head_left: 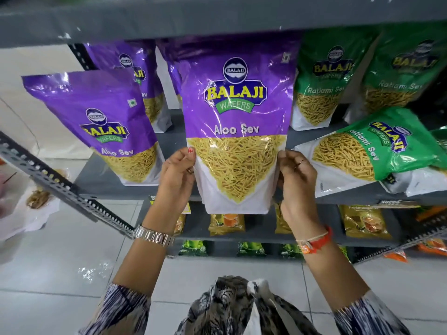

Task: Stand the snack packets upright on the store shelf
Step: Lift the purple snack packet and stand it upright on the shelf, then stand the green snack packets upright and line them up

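I hold a large purple Aloo Sev packet (235,112) upright in front of the grey shelf (101,182). My left hand (177,175) grips its lower left edge and my right hand (296,176) its lower right edge. Its bottom hangs below the shelf's front lip. Another purple Aloo Sev packet (104,122) stands upright at the left, and one more purple packet (134,66) stands behind it. Two green Ratlami Sev packets (321,81) stand at the back right. A green Ratlami Sev packet (370,151) lies tilted on its side at the right.
A grey shelf board (217,18) runs close above the packets. Lower shelves hold small yellow pouches (226,223) and green pouches (193,247). A perforated metal rail (55,182) slants across the left. White bags (21,213) lie on the tiled floor at the left.
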The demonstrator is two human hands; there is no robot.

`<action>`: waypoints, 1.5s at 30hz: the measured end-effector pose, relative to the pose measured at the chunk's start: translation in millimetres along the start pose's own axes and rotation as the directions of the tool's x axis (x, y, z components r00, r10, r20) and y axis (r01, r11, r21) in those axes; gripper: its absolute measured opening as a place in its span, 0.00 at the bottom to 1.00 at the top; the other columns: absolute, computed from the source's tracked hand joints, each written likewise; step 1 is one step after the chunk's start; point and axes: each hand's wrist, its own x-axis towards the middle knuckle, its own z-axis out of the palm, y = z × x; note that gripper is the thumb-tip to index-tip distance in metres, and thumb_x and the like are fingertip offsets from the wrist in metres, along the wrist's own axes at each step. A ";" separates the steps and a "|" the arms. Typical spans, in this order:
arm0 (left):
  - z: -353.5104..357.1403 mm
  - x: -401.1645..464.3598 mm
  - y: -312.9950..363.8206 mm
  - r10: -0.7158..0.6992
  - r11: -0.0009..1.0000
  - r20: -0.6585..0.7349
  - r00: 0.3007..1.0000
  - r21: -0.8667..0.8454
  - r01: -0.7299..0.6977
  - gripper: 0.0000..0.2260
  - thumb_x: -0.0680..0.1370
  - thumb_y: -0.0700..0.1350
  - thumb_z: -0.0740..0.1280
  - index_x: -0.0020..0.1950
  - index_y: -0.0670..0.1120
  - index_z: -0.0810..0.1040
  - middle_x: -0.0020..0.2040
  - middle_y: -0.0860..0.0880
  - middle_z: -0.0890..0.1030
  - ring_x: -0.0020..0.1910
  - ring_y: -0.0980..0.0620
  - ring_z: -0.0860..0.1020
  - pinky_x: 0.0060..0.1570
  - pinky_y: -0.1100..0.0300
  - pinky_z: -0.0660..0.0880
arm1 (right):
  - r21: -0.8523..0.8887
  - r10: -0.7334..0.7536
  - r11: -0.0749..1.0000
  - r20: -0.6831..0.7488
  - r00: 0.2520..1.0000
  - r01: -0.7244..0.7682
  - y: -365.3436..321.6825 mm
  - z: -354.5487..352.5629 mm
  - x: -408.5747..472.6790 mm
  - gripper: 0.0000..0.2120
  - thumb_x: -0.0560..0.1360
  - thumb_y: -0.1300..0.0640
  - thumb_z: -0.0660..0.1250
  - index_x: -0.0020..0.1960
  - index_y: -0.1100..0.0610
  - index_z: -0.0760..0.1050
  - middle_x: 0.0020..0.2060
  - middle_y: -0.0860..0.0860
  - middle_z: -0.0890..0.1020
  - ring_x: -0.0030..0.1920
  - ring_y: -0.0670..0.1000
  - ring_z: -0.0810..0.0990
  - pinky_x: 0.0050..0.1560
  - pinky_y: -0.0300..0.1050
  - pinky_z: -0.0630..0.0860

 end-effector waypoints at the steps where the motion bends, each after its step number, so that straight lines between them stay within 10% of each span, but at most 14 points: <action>1: -2.6 0.6 0.4 0.012 1.000 -0.014 1.000 -0.004 -0.012 0.10 0.76 0.38 0.61 0.37 0.46 0.77 0.33 0.53 0.81 0.36 0.57 0.77 0.41 0.65 0.77 | -0.015 -0.011 1.000 0.014 1.000 0.011 2.1 2.1 0.8 0.08 0.75 0.62 0.62 0.42 0.51 0.76 0.40 0.51 0.80 0.43 0.50 0.77 0.47 0.45 0.73; 9: -12.8 26.3 -7.0 0.001 0.987 -0.243 0.970 0.158 0.039 0.09 0.77 0.40 0.60 0.40 0.51 0.73 0.37 0.49 0.75 0.35 0.55 0.74 0.41 0.57 0.73 | -0.010 0.136 0.991 0.113 0.984 -0.136 45.9 43.7 32.8 0.11 0.79 0.64 0.55 0.42 0.52 0.70 0.38 0.50 0.77 0.34 0.41 0.78 0.32 0.33 0.74; 23: -26.6 47.5 -12.5 -0.014 0.997 -0.357 0.934 0.071 0.043 0.07 0.79 0.40 0.57 0.52 0.48 0.72 0.47 0.50 0.78 0.54 0.48 0.75 0.56 0.47 0.73 | -0.027 0.210 0.978 0.206 0.956 -0.209 74.8 74.6 47.8 0.06 0.79 0.59 0.56 0.48 0.50 0.69 0.46 0.49 0.79 0.48 0.47 0.79 0.52 0.50 0.76; 27: -8.5 38.8 -30.9 0.092 0.995 -0.573 0.814 0.016 -0.101 0.11 0.77 0.40 0.60 0.58 0.49 0.72 0.63 0.40 0.75 0.64 0.42 0.72 0.67 0.44 0.68 | -0.085 0.090 0.994 0.218 0.972 -0.073 63.6 60.5 38.5 0.08 0.78 0.57 0.59 0.57 0.52 0.68 0.56 0.51 0.77 0.57 0.47 0.77 0.63 0.58 0.74; 30: 33.1 15.3 -51.4 0.095 0.992 -0.702 0.706 0.011 -0.123 0.08 0.75 0.39 0.60 0.44 0.53 0.68 0.52 0.48 0.74 0.53 0.49 0.72 0.56 0.51 0.69 | -0.050 -0.049 0.997 0.050 0.998 0.051 42.9 26.9 26.6 0.12 0.76 0.60 0.63 0.58 0.53 0.69 0.56 0.53 0.77 0.56 0.48 0.77 0.59 0.53 0.77; 36: 145.1 -7.5 -92.7 0.234 0.965 -0.220 0.947 0.169 -0.199 0.06 0.75 0.37 0.60 0.48 0.46 0.71 0.43 0.54 0.72 0.41 0.63 0.72 0.47 0.65 0.68 | 0.073 -0.025 0.994 -0.550 0.835 0.077 14.1 -67.9 37.6 0.11 0.75 0.64 0.62 0.47 0.49 0.67 0.42 0.46 0.75 0.44 0.45 0.74 0.45 0.40 0.73; 40: 202.5 43.9 -95.5 0.260 0.776 0.029 0.965 0.589 -0.226 0.14 0.68 0.44 0.58 0.48 0.44 0.79 0.49 0.41 0.79 0.52 0.42 0.75 0.54 0.53 0.70 | 0.128 0.178 0.984 -0.639 0.748 -0.125 16.6 -118.5 63.3 0.10 0.75 0.64 0.64 0.53 0.60 0.65 0.42 0.52 0.72 0.43 0.50 0.72 0.46 0.42 0.71; 45: 247.7 101.3 -91.2 -0.250 0.645 0.191 0.949 0.764 0.016 0.06 0.75 0.44 0.62 0.45 0.45 0.78 0.52 0.40 0.80 0.50 0.44 0.79 0.47 0.59 0.74 | 0.181 0.345 0.939 -0.476 0.809 -0.293 12.4 -144.5 78.0 0.09 0.77 0.61 0.60 0.57 0.60 0.67 0.48 0.58 0.75 0.41 0.49 0.78 0.37 0.41 0.74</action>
